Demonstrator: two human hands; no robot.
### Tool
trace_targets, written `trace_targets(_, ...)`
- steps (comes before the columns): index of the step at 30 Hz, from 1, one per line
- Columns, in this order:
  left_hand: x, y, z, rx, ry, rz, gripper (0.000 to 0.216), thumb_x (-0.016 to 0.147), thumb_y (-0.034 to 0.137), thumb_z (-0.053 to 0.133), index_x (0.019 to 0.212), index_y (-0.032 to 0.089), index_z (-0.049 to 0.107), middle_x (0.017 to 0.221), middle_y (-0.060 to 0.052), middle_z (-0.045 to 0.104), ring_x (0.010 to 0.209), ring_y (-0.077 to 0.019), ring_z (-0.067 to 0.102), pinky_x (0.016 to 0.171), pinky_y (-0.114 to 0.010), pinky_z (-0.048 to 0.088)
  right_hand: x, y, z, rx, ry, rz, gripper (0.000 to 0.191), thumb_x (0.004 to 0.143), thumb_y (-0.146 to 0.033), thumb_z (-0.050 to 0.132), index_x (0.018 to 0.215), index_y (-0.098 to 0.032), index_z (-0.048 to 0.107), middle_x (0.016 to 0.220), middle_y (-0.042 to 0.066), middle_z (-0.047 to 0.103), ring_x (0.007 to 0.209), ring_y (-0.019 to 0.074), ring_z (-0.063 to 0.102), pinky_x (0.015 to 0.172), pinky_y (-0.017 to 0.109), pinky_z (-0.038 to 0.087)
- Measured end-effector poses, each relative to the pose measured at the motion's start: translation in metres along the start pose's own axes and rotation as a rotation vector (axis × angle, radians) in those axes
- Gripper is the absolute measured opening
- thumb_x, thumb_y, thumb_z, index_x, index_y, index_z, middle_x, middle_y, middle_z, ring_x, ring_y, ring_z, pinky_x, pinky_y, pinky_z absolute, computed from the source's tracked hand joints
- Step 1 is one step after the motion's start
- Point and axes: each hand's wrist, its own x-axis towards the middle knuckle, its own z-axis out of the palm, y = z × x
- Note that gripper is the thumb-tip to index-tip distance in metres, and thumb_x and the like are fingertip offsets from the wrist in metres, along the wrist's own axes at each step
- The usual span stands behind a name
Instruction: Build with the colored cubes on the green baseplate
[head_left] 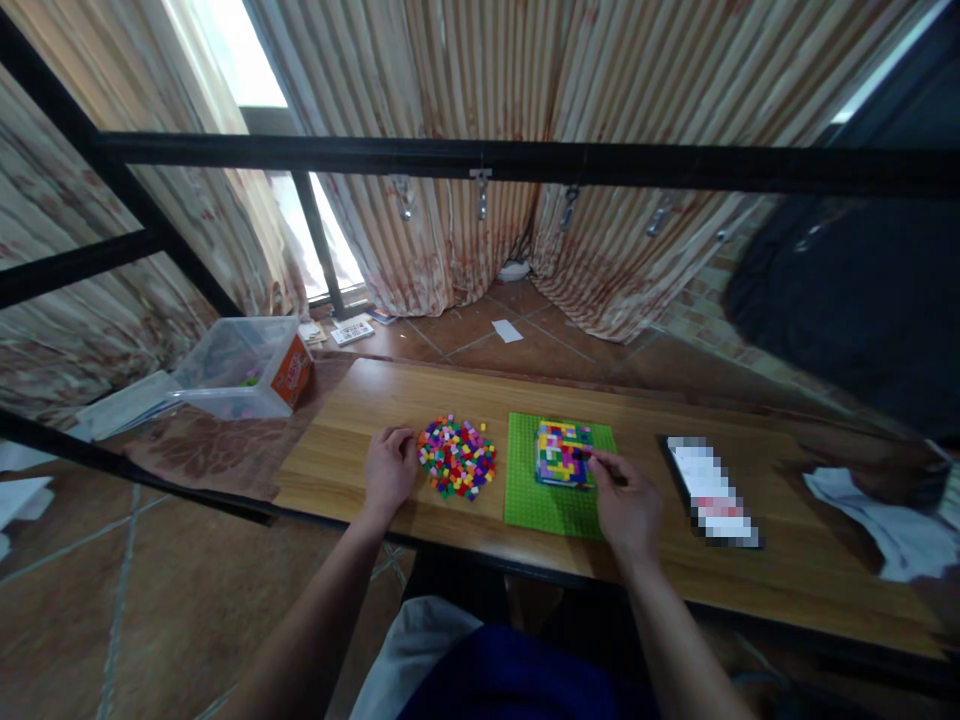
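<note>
Starting at the left, we have a clear plastic box [238, 402] on the floor beyond the table [330, 430], with what it holds too blurred to sort out. Next comes our left hand [391, 466], resting low at the left edge of the loose brick pile [456, 458], its fingers curled inward. Is a brick tucked in there? We cannot tell; the fingertips turn away from us. The pile lies immediately to the right of those fingers, so the left hand is clearly the nearer one to it.

Across a strip of bare wood we reach the green baseplate [523, 495], and on its far half sits the multicoloured brick block [561, 455], roughly square, with no long axis we can pick out. Here is the relation that counts: the block lies directly left of the fingertips of our right hand [628, 498], which come in at its right edge, thumb and forefinger drawn together. They look to be touching it, though whether they grip a single brick is too small to judge. That hand also hides the baseplate's near right corner.

Farther right lies a phone [712, 492], its screen pixelated, then crumpled white paper [885, 522] near the table's end.
</note>
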Motion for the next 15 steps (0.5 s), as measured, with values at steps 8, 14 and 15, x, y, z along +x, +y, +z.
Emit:
trace_targets(8,0.000,0.001,0.001,0.016,-0.008,-0.001,0.023,0.086,0.022,0.049,0.088,0.018,0.072,0.095,-0.010,0.069,0.097,-0.0235,0.064,0.089,-0.037,0.052,0.006,0.003,0.010,0.008,0.005,-0.071,0.035,0.082,-0.051,0.060,0.087,-0.021,0.077,0.091,0.009,0.070,0.086,0.0223,0.063,0.082,0.039,0.048)
trace_targets(14,0.000,0.001,0.000,0.012,-0.019,-0.001,0.023,0.086,0.022,0.050,0.087,0.018,0.072,0.096,-0.010,0.069,0.096,-0.0245,0.064,0.089,-0.039,0.052,0.012,0.007,0.008,-0.035,-0.031,-0.101,0.035,0.083,-0.051,0.059,0.087,-0.021,0.077,0.093,0.009,0.074,0.089,0.0242,0.064,0.086,0.042,0.047)
trace_targets(15,0.000,0.001,0.000,0.013,-0.018,-0.002,0.023,0.086,0.022,0.050,0.087,0.018,0.072,0.095,-0.010,0.069,0.096,-0.0244,0.064,0.089,-0.039,0.052,0.012,0.008,0.008,-0.047,-0.028,-0.101,0.035,0.082,-0.052,0.059,0.087,-0.021,0.077,0.093,0.009,0.075,0.089,0.0247,0.064,0.086,0.042,0.047)
